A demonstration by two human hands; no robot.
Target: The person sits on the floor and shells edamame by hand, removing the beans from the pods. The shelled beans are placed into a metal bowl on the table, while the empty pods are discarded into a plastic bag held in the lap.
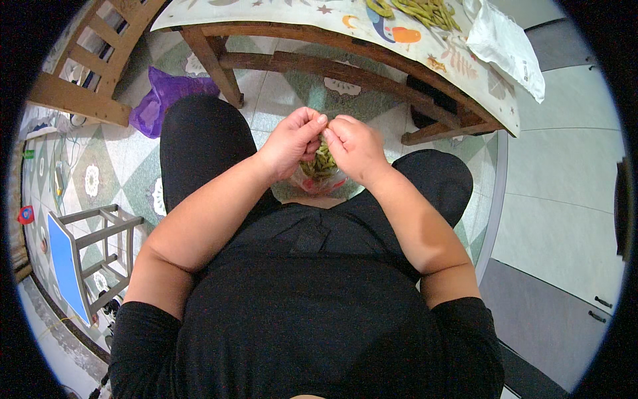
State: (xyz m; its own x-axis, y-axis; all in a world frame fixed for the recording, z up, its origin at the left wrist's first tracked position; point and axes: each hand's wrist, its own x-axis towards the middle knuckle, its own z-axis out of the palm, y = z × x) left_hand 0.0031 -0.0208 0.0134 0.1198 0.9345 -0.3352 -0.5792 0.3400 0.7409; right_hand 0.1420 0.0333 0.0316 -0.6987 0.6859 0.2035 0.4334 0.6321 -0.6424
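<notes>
My left hand (294, 143) and my right hand (357, 147) meet in front of me, between my knees. Both are closed, thumbs and fingertips pinched close together. Whatever small thing they grip is mostly hidden by the fingers. Just below them a clear plastic bag (312, 184) with some red on it stands between my legs. Green pods, or pieces of them (323, 164), fill it and show under my hands. On the table ahead lies a pile of long green bean pods (425, 10).
A wooden table (292, 30) with a patterned cloth stands ahead, with a white plastic bag (508, 46) at its right end. A purple bag (149, 110) lies on the tiled floor, left. A blue-topped stool (68, 266) is at lower left, pale cabinets (565, 159) at right.
</notes>
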